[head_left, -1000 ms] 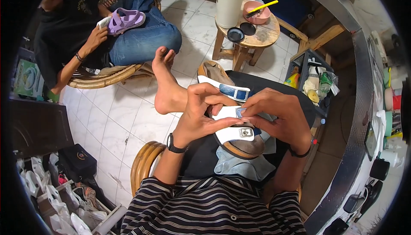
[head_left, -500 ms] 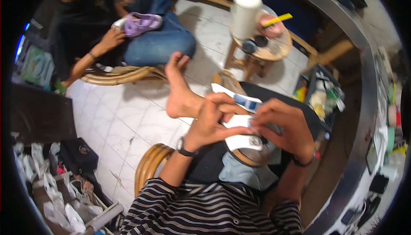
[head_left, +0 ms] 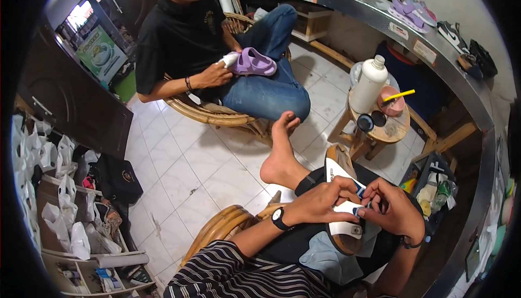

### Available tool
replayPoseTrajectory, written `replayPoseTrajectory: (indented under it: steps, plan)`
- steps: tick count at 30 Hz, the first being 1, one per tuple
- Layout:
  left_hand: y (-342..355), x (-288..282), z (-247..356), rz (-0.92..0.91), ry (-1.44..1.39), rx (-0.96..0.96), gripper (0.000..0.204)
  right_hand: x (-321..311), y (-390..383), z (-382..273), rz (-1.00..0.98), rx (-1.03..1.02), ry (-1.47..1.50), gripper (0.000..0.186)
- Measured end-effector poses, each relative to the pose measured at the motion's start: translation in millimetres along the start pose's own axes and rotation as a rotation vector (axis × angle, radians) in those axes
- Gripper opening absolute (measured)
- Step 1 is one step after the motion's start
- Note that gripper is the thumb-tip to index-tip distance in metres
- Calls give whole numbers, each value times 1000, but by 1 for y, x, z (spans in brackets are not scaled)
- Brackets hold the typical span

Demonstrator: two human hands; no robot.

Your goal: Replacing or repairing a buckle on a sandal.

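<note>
On my lap rests a sandal (head_left: 344, 228) with a brown footbed and wide white straps; its toe and heel ends stick out past my fingers. My left hand (head_left: 321, 200) pinches the white strap from the left, fingers bent over it. From the right, my right hand (head_left: 397, 214) closes thumb and fingertips on the same strap, where a small dark blue piece shows. The exact grip is partly hidden by the fingers. Beneath the sandal lies a light blue cloth (head_left: 331, 257), bunched over my dark trousers.
Across from me a seated person (head_left: 182, 43) holds a purple clog (head_left: 253, 62) and a white cloth. A wooden stool (head_left: 393, 130) carries a white bottle (head_left: 369, 83), a pink bowl (head_left: 393, 101) and dark lids. A crate (head_left: 434, 184) stands right; shelves with plastic bags (head_left: 65, 205) stand left.
The view has swung up and left, so the room sits lower and further right. Both hands stay on the sandal strap, with the fingers slightly shifted.
</note>
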State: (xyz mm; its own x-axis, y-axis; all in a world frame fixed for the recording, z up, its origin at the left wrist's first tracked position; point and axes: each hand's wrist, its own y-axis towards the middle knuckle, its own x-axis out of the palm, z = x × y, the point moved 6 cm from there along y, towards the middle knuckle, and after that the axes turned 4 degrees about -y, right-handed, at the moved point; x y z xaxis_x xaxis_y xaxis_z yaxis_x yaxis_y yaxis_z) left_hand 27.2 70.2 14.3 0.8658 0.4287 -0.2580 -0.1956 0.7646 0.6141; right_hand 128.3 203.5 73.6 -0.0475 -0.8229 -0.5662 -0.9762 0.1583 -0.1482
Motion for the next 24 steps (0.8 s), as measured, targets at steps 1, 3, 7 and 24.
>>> replayPoseTrajectory:
  steps: [1,3,7,24]
  plan:
    - [0,0,-3,-16,-6,-12,71,0,1,3,-9,16,6,35]
    - [5,1,-2,-20,-19,23,72,1,3,5,-23,72,21,40]
    - [7,2,3,-60,8,8,66,5,5,11,-4,115,-3,48]
    - [-15,-7,7,-82,-213,-420,55,6,-9,3,309,-62,21,47]
